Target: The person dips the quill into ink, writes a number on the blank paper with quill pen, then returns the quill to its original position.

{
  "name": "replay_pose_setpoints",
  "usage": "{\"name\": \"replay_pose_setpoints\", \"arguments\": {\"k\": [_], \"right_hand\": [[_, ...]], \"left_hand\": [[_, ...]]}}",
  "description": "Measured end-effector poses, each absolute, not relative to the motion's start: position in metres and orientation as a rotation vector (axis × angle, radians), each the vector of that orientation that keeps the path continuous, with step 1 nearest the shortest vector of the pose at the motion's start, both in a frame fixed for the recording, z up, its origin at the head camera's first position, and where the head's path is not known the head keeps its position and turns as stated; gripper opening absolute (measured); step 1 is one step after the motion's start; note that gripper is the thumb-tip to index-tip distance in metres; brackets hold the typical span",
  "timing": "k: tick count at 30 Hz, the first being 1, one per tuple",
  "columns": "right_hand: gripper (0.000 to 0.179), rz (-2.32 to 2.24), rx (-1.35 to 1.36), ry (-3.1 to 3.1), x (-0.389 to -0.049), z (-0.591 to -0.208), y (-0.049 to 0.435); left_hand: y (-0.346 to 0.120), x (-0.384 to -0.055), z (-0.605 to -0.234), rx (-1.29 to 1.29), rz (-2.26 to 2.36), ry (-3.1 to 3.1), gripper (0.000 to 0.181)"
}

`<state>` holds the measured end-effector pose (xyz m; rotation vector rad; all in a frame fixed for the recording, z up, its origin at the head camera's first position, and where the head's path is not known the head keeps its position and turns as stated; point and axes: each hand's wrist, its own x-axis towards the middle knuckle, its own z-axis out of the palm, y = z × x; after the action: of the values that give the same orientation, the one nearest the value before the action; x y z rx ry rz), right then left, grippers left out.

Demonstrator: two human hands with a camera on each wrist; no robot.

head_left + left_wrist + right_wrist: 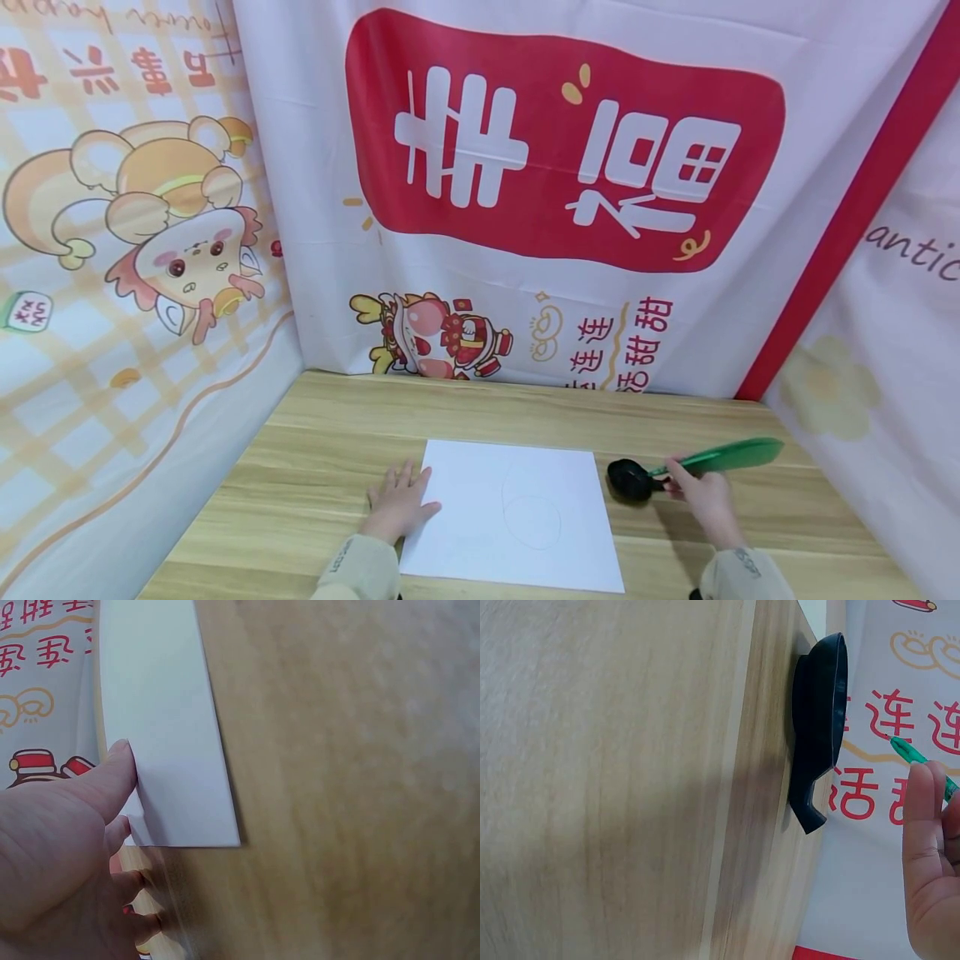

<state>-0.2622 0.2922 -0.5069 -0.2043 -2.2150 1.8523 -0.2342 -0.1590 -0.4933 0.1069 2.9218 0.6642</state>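
A white sheet of paper [465,517] lies on the wooden table, bearing a faint thin line that curves down into a loop. My left hand [400,504] rests at its left edge with fingers spread; the left wrist view shows the thumb [112,776] over the sheet. To the right of the paper sits a small black dish with a short handle [630,481]. My right hand [705,498] pinches a green feather pen [738,455] beside that dish. In the right wrist view, the pen's green end [907,750] pokes out past the fingertips, apart from the dish [821,712].
The wooden tabletop [300,500] ends at a hanging cloth [322,208] with large red-and-white characters behind it. Printed cloths also close in the left side [150,400] and the right side [900,350].
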Motion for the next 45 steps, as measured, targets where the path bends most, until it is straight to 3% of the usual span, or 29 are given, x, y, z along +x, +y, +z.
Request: {"name": "replay_pose_setpoints", "arguments": {"k": [6,20,24,31,40,45], "right_hand": [[0.033,1.8,-0.231,-2.256,-0.244,-0.48,0.276],[0.036,1.462,-0.3,-2.538,-0.239,-0.473,0.28],[0.029,1.305,-0.171,-2.59,-0.237,-0.474,0.281],[0.01,1.054,0.292,-2.438,-0.237,-0.483,0.281],[0.034,0.678,0.669,-2.256,-0.235,-0.494,0.291],[0.039,0.524,0.64,-2.399,-0.233,-0.496,0.292]], "left_hand": [[-0.159,-0.234,-0.492,0.109,0.663,2.917,0.061],[-0.159,-0.233,-0.491,0.104,0.683,2.91,0.06],[-0.159,-0.233,-0.491,0.101,0.669,2.912,0.061],[-0.158,-0.234,-0.493,0.1,0.665,2.912,0.061],[-0.158,-0.234,-0.495,0.094,0.665,2.907,0.061],[-0.158,-0.235,-0.497,0.095,0.668,2.905,0.061]]}}
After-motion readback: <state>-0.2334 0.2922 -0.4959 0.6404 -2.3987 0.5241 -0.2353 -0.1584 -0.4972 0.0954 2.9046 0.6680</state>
